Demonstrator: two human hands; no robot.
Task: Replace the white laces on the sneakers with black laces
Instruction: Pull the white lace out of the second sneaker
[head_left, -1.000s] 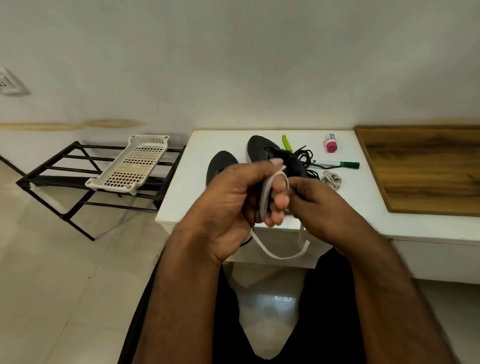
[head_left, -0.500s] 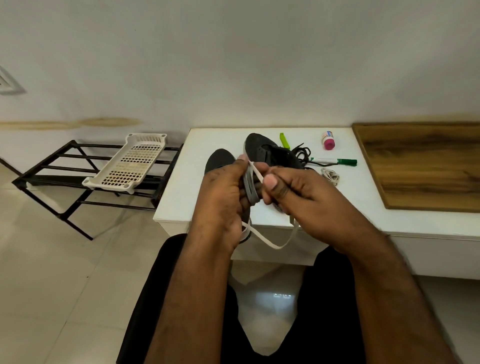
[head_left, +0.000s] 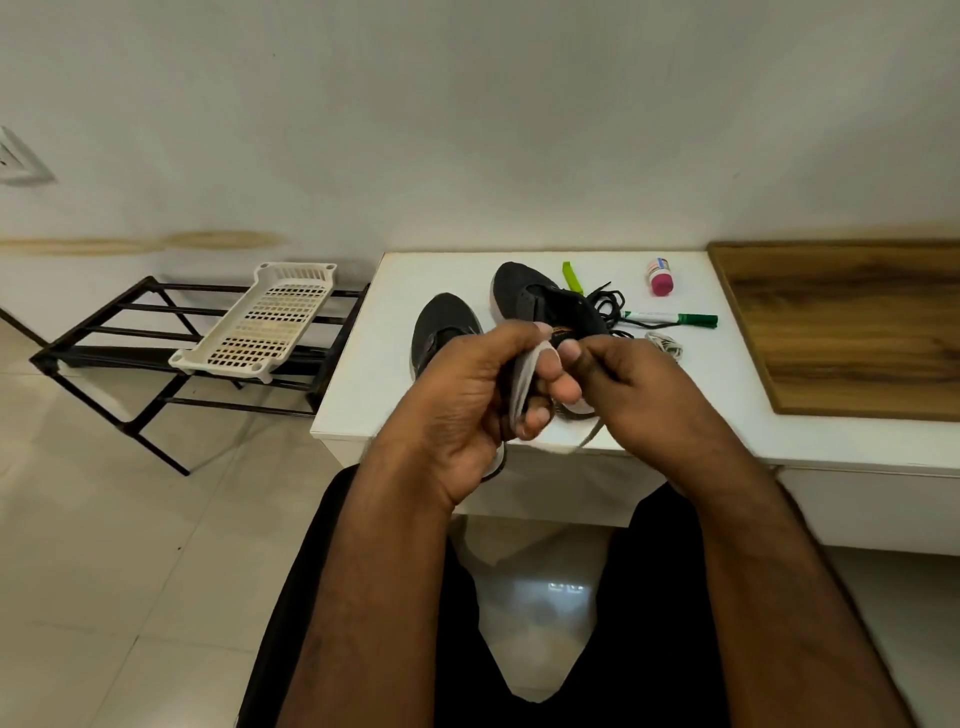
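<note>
The white lace (head_left: 521, 387) is wound around the left hand (head_left: 462, 410) fingers; the right hand (head_left: 641, 395) pinches its loose end.

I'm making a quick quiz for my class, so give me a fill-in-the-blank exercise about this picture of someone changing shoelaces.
1. Both hands, the left hand and the right hand, hold a ____ lace.
2. The marker on the table has a ____ cap.
3. The white basket rests on a black ____.
4. Tangled black laces lie beside the ____ sneaker.

Missing words: white; green; rack; right
</note>
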